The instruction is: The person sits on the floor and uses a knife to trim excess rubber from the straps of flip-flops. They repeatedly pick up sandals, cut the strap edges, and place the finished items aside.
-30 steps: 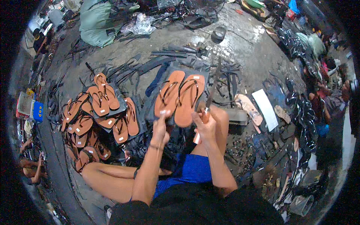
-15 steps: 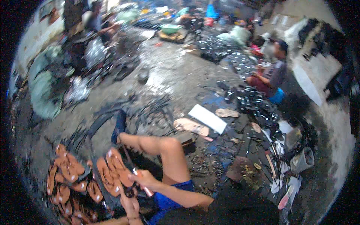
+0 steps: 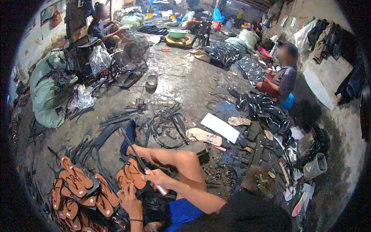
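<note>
- Lying in a heap at the lower left of the frame, a pile of orange sandals (image 3: 77, 189) is covering the floor (image 3: 185, 85) beside the person's knee.
- Sitting above that heap, at the left edge, green sacks (image 3: 46, 96) are leaning against each other.
- Reaching up from the bottom edge, the left hand (image 3: 129, 199) is curling around the lower end of a pair of orange sandals (image 3: 131, 176), fingers closed on the soles.
- Coming in from the lower centre, the right hand (image 3: 154, 178) is gripping a thin tool with a pale handle (image 3: 148, 174), its dark tip pointing toward the upper left across the pair.
- Resting just above the right hand, the person's bare knee (image 3: 181, 162) is bending over the floor.
- Spreading across the centre, black rubber straps (image 3: 166, 123) are lying tangled on the wet floor.
- Standing in the upper left centre, a floor fan (image 3: 131, 50) is facing the open space.
- Lying right of centre, a white flat sheet (image 3: 220, 127) is touching a pale sole (image 3: 204, 136).
- Sitting at the upper right, another person in a grey shirt (image 3: 284, 77) is working beside rows of dark sandals (image 3: 266, 112).
</note>
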A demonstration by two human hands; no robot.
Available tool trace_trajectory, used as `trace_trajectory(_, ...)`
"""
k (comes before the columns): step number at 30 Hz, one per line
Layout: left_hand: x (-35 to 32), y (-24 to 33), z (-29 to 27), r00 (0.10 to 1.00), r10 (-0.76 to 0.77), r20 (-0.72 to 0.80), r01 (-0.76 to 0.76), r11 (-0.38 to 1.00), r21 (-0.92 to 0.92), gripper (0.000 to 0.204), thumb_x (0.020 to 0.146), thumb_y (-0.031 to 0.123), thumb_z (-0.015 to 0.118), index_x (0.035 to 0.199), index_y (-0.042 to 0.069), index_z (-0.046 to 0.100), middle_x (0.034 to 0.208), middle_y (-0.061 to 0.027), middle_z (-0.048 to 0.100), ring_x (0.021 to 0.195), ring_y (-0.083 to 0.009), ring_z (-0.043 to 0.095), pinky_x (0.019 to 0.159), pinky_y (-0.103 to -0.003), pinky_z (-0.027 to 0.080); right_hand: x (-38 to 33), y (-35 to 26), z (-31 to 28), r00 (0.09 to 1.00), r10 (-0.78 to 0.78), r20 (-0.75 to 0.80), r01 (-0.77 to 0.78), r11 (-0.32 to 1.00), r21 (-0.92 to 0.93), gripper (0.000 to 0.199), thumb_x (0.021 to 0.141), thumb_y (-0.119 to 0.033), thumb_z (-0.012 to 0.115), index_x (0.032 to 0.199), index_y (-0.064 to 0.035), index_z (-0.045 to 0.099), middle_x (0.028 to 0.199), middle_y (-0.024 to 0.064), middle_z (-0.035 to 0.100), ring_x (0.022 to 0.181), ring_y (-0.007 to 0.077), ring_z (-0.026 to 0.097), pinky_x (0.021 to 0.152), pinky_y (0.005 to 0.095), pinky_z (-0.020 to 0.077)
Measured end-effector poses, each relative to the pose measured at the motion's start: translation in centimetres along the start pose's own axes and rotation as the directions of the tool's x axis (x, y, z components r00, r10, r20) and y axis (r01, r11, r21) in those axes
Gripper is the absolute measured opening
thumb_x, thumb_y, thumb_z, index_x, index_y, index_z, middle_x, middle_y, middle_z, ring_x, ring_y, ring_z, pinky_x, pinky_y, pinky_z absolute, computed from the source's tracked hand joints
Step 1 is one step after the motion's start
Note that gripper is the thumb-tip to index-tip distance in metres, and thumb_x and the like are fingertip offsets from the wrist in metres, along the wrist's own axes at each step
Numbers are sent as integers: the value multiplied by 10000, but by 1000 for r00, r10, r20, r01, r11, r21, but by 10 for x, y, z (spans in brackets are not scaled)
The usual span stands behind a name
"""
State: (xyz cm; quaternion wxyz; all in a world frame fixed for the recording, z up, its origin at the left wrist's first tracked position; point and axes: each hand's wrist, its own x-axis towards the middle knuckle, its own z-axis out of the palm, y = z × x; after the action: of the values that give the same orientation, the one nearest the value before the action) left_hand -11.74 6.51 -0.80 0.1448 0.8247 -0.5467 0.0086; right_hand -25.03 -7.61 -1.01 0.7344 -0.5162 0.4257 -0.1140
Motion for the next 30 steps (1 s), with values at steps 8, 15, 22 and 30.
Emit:
trace_trajectory(8, 2, 9, 0, 997, 45, 63, -51, 993, 108, 670, 587, 20, 681, 1226, 189, 577, 1091, -20, 530, 959, -278, 489, 811, -399, 432, 1, -1, -7, 998, 40, -56, -44, 997, -61, 306, 896, -359, 614, 897, -59, 556, 646, -3, 523, 483, 92, 490, 433, 257, 425)
trace_trajectory(15, 39, 9, 6, 977, 197, -79, -197, 980, 8, 630, 588, 41, 720, 1195, 133, 574, 1144, -73, 566, 1104, -241, 524, 917, -388, 430, -79, -1, -6, 877, -279, -390, 174, 943, -284, 362, 964, -248, 505, 1228, -8, 444, 730, 77, 560, 567, 115, 524, 519, 293, 455)
trace_trajectory(22, 49, 1, -2, 992, 98, -80, -102, 994, -50, 274, 613, -1, 650, 857, 71, 548, 858, -76, 563, 841, -268, 569, 683, -375, 491, -147, 15, 30, 959, -251, -131, 135, 812, -567, 337, 961, -224, 507, 1206, -7, 426, 743, 178, 581, 634, 322, 619, 583, 400, 470)
trace_trajectory(30, 49, 2, -9, 989, 139, -56, -143, 985, -92, 249, 612, 13, 653, 811, 75, 516, 800, -72, 522, 803, -255, 560, 670, -350, 492, -135, 14, 24, 989, -122, -87, 39, 770, -637, 257, 942, -221, 523, 1073, -32, 407, 734, 292, 578, 729, 501, 579, 574, 523, 434)
